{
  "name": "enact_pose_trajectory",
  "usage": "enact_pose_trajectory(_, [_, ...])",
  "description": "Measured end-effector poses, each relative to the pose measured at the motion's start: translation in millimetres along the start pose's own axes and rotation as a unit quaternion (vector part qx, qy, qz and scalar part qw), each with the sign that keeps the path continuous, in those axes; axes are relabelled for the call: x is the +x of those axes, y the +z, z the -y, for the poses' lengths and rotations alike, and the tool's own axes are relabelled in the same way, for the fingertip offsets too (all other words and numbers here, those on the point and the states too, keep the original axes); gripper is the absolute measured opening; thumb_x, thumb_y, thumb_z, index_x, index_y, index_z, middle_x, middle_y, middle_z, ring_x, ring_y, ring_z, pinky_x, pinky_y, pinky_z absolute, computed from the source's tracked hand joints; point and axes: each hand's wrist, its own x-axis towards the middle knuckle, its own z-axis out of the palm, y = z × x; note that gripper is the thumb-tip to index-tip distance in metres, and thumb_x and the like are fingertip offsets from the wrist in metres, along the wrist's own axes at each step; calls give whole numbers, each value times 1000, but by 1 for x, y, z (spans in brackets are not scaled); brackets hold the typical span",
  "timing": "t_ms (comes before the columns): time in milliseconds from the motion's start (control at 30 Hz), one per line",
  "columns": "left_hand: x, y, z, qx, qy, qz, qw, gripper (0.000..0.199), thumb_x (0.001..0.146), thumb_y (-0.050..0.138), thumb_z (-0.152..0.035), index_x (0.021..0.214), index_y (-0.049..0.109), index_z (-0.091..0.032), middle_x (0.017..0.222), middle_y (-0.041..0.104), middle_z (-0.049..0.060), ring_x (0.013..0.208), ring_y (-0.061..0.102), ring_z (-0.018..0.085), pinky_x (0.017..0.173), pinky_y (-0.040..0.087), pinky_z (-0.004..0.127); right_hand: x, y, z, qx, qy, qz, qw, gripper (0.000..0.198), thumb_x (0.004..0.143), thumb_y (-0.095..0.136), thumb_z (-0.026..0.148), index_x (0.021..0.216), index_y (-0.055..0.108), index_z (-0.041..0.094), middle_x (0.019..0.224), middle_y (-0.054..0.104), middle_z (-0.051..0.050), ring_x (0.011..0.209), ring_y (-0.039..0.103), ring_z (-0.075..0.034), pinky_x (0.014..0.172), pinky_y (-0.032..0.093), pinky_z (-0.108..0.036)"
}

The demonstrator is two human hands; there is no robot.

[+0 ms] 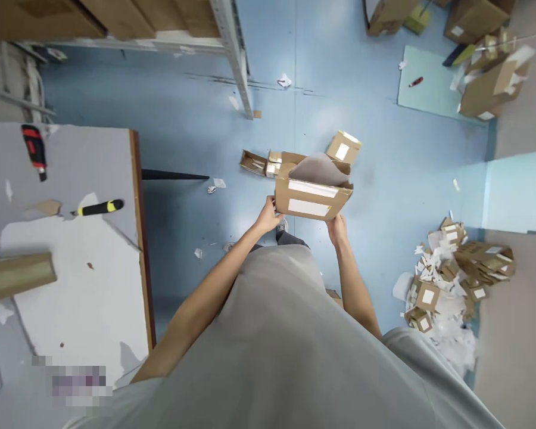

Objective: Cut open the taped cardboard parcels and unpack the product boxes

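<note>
I hold an open brown cardboard box (311, 199) with white labels on its side, out in front of my body above the blue floor. My left hand (268, 217) grips its lower left corner. At the lower right edge, my right hand (337, 229) grips the box. Grey paper sticks up out of the open top. Below and beyond the box, a small labelled box (343, 148) and an opened flat carton (259, 162) lie on the floor.
A grey-white table (71, 262) stands at left with a black-and-yellow tool (99, 207), a red-and-black tool (34, 150) and a brown tape roll (18, 276). A metal shelf leg (237, 59) rises ahead. Small boxes and paper scraps (455, 280) pile at right; larger cartons (491, 83) lie far right.
</note>
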Motion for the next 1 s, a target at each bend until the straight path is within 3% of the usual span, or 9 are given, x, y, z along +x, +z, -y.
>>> enact_pose_trajectory(100, [43, 61, -25, 88, 27, 78, 993, 84, 84, 83, -17, 161, 49, -17, 173, 57, 30, 166, 56, 41, 139, 47, 60, 17, -55, 15, 38, -18, -76, 996, 26, 92, 67, 37, 112, 77, 26, 117, 85, -4, 119, 79, -20, 109, 68, -36])
enact_pose_trajectory(233, [85, 125, -50, 198, 72, 189, 959, 100, 86, 81, -19, 177, 42, -7, 191, 35, 31, 184, 26, 44, 150, 27, 55, 37, -108, 25, 74, 19, -216, 973, 23, 101, 56, 46, 112, 67, 29, 132, 79, -12, 135, 78, -22, 120, 69, -49])
enact_pose_trajectory(300, [94, 140, -53, 227, 51, 218, 948, 105, 83, 82, -19, 178, 42, -3, 192, 33, 31, 184, 24, 46, 151, 23, 56, 38, -121, 22, 81, 56, -261, 960, 23, 106, 50, 51, 108, 60, 30, 139, 74, -16, 141, 76, -23, 123, 67, -55])
enact_pose_trajectory(367, [92, 138, -50, 241, 29, 228, 943, 99, 83, 81, -22, 175, 49, -4, 190, 39, 29, 182, 33, 46, 150, 26, 57, 35, -122, 12, 80, 86, -264, 957, 22, 109, 46, 49, 104, 57, 30, 140, 72, -19, 144, 76, -23, 125, 65, -55])
enact_pose_trajectory(467, [69, 103, -35, 234, 3, 204, 951, 76, 85, 81, -30, 158, 69, -12, 177, 60, 25, 169, 54, 47, 144, 39, 57, 24, -102, -9, 73, 128, -236, 960, 18, 110, 47, 40, 100, 57, 29, 131, 77, -18, 139, 80, -22, 127, 63, -49])
enact_pose_trajectory(567, [25, 44, -14, 210, -42, 140, 967, 50, 84, 84, -40, 130, 81, -22, 146, 83, 19, 145, 76, 43, 130, 56, 54, 18, -62, -30, 46, 163, -179, 969, 9, 106, 58, 32, 99, 61, 28, 116, 82, -14, 130, 84, -21, 126, 64, -47])
enact_pose_trajectory(633, [-10, 1, 0, 181, -72, 77, 978, 36, 84, 84, -49, 110, 81, -24, 125, 89, 16, 128, 83, 39, 121, 62, 52, 17, -27, -40, 18, 180, -128, 975, 5, 103, 65, 30, 99, 65, 27, 106, 84, -11, 123, 86, -22, 125, 66, -47])
enact_pose_trajectory(800, [-107, -87, 24, 72, -107, -104, 986, 49, 79, 82, -73, 91, 76, -26, 103, 88, 14, 109, 84, 35, 110, 66, 54, 17, 77, -51, -69, 197, 35, 977, 2, 98, 75, 26, 99, 74, 25, 95, 87, -6, 108, 88, -22, 123, 68, -46])
enact_pose_trajectory(1000, [-216, -154, 35, -80, -78, -309, 945, 68, 69, 91, -87, 90, 75, -25, 112, 90, 16, 114, 83, 35, 114, 63, 55, -15, 231, -57, -179, 179, 227, 940, 8, 94, 84, 25, 101, 80, 22, 100, 88, -7, 100, 87, -21, 120, 68, -41])
